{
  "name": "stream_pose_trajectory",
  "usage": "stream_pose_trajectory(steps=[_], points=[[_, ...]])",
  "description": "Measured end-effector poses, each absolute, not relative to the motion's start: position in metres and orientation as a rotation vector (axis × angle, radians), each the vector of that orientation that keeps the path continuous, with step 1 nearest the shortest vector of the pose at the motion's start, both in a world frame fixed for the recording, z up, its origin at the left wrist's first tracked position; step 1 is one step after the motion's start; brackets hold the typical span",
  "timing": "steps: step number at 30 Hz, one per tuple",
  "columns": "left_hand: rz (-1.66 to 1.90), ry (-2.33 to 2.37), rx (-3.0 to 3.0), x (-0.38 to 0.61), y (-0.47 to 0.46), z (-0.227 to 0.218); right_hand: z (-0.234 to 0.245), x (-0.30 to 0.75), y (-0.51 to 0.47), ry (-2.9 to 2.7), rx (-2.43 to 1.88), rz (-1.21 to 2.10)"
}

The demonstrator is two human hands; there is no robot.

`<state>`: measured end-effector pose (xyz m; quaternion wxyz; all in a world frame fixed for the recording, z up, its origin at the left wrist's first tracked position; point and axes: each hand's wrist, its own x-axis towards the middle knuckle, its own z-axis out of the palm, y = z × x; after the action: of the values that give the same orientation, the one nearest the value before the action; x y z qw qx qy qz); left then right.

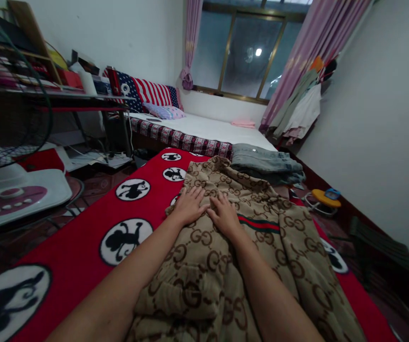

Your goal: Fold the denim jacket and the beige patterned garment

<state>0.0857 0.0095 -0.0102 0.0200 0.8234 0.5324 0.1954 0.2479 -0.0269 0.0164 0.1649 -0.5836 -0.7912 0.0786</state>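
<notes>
A tan jacket (261, 247) with a brown letter pattern and a green-and-red stripe lies spread over a red blanket (83, 251). On its left side, one sleeve is folded inward over the body. My left hand (190, 205) rests flat on this folded part, fingers stretched forward. Close beside it, my right hand (223, 216) also lies flat on the fabric with its fingers apart. The thumbs nearly meet. Neither hand grips the cloth. The jacket's collar end points away from me, and its near end runs out of view at the bottom.
Folded jeans (264, 161) lie past the jacket. Behind is a bed (204, 126) with a pillow (165, 111). At left stand a fan (15, 190) and a cluttered desk (83, 95). A yellow stool (327, 197) and hanging clothes (304, 114) are at right.
</notes>
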Motion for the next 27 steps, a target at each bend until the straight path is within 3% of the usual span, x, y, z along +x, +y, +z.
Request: stream_pose_trajectory(steps=[4,10,17,21,24,27], points=[[0.598,1.686,2.556,0.085,0.011,-0.013,0.042,0.231,-0.042,-2.214,-1.601,0.159],[0.618,1.692,2.508,0.083,0.011,-0.012,0.103,0.214,-0.096,-2.622,-1.423,0.258],[0.423,1.732,2.531,0.085,0.006,-0.004,0.132,0.188,-0.160,-3.145,-0.437,0.939],[0.191,1.684,2.557,0.083,0.010,0.006,0.129,0.185,-0.164,-3.091,-0.002,1.355],[0.082,1.673,2.488,0.086,0.012,0.011,0.113,0.192,-0.135,-2.722,-0.304,1.383],[0.115,1.795,2.443,0.096,0.007,0.009,0.079,0.204,-0.089,-2.179,-1.024,0.702]])
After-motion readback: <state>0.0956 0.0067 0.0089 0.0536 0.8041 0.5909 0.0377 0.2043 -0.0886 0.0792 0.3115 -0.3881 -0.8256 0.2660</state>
